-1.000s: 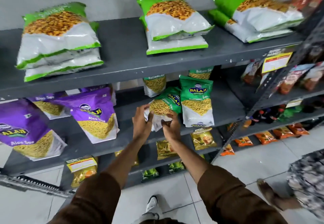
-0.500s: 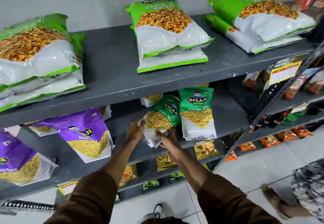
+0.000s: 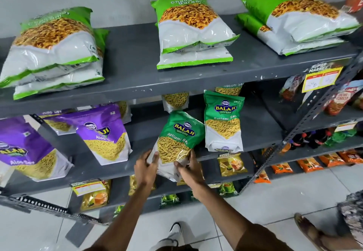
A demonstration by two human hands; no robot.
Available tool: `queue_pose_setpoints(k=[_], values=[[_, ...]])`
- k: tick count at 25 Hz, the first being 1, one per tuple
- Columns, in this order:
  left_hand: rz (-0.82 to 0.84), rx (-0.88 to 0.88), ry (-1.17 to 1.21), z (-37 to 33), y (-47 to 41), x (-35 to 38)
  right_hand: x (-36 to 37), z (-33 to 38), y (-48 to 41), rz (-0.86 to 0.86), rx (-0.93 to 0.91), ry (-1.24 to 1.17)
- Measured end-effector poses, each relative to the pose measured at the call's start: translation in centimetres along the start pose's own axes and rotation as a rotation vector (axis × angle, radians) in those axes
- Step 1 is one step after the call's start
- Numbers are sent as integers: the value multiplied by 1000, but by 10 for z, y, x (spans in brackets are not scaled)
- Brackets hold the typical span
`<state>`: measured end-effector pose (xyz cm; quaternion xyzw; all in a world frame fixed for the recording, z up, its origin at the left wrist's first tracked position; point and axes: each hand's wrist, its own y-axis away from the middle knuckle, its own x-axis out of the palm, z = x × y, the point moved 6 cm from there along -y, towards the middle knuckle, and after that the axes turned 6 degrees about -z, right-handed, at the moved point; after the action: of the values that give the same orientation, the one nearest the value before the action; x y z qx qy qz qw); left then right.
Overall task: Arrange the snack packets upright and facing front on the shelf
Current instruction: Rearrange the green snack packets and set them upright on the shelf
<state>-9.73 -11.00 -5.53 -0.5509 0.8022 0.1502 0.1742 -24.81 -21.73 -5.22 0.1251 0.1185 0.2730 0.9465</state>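
The green Ratlami Sev packet [image 3: 179, 142] sat at the near edge of the middle shelf [image 3: 255, 133], tilted with its top leaning right toward the upright packet [image 3: 224, 121] just beside it, its printed front facing me and its white bottom hanging past the shelf lip. I held it by its lower part with both hands. My left hand [image 3: 146, 167] cupped its lower left side, thumb on the front film. My right hand [image 3: 189, 167] gripped the lower right corner, fingers [image 3: 179, 165] curled over the front.

I judged it light and soft: a thin, glossy pouch of loose snack, slippery under the fingers, liable to crinkle and sag, its contents easy to crush if squeezed. The lower side seams seemed the best place to hold, with the base gusset flattened so it would stand.

Both forearms reached up and forward from the near bottom of the view, my wrists close together under the pouch, the brown sleeves [image 3: 261, 239] pushed back. Purple Aloo Sev packets [image 3: 104, 133] leaned well to the left on the same shelf.
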Motion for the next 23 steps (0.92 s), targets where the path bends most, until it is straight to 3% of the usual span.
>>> queue_pose_setpoints(k=[4, 7, 15, 23], values=[[-162, -100, 114, 14, 65, -37, -2, -9, 45, 83, -130, 77], [-203, -44, 231, 9, 109, -60, -11, -9, 80, 146, -252, 106], [-166, 171, 450, -32, 164, -80, -71, 31, 134, 142, -485, 31], [-55, 216, 431, -46, 155, -67, -88, 32, 121, 197, -470, 21]])
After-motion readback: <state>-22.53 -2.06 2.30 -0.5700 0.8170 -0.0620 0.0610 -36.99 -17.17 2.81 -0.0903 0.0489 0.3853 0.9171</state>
